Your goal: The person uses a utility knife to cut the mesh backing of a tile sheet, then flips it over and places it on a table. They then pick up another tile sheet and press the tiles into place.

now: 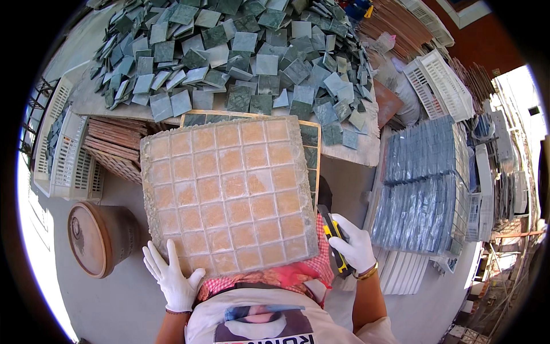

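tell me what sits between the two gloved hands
In the head view, the lower edge of the orange mosaic tile sheet spans the stretch between the left hand and the right hand, over red checked cloth.

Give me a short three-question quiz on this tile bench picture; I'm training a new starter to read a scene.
1. True or false: the right hand holds a yellow and black utility knife.
2. What does the left hand touch?
A. the clay pot
B. the mosaic sheet
C. a white crate
3. What colour are the loose tiles heaped on the table?

Key: 1 true; 2 B, at its lower left corner; 3 grey-green.
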Available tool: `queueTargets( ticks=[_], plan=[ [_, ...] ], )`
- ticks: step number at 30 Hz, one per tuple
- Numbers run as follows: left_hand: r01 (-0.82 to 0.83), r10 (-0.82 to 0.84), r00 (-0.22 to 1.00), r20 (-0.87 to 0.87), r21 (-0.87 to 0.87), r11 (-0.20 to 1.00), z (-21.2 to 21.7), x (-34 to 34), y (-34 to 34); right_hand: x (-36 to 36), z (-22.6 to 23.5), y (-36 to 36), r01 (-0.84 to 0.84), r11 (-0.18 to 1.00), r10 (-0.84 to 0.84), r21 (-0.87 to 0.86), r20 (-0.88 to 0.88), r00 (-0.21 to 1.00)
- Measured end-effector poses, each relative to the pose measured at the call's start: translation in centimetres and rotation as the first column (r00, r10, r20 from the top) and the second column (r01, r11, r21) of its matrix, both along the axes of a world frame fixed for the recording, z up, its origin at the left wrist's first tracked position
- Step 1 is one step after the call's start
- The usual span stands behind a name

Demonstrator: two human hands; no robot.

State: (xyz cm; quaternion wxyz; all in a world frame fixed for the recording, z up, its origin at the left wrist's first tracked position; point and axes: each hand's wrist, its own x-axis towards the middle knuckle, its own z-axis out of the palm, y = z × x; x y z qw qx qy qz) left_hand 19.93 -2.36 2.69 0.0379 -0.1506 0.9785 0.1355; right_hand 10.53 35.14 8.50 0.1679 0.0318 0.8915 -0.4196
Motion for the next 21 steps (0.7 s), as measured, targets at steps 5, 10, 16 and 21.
queueTargets(
  ticks=[5, 10, 16, 21],
  plan=[
    [-0.048, 0.084, 0.986, -0.142, 0.242, 0.969, -0.2, -1.3, -1.0, -0.5, -0.5, 0.2, 0.013, 1.000, -0.012, 0.025, -0.026, 1.000],
    [-0.047, 0.131, 0.955, -0.266, 0.301, 0.952, -0.9, -4.0, -3.7, -0.8, -1.5, 1.1, 0.077, 0.996, -0.076, -0.049, 0.022, 0.997],
    [-0.147, 0.422, 0.888, -0.182, 0.757, 0.637, -2.5, -7.0, -6.5, -1.9, -0.9, 1.0, 0.262, 0.906, -0.236, -0.333, 0.115, 0.965],
    [-0.161, 0.419, 0.908, -0.028, 0.898, 0.409, -3.0, -8.4, -6.9, -3.7, -3.4, 1.9, 0.162, 0.949, -0.194, -0.270, -0.094, 0.977]
  ],
)
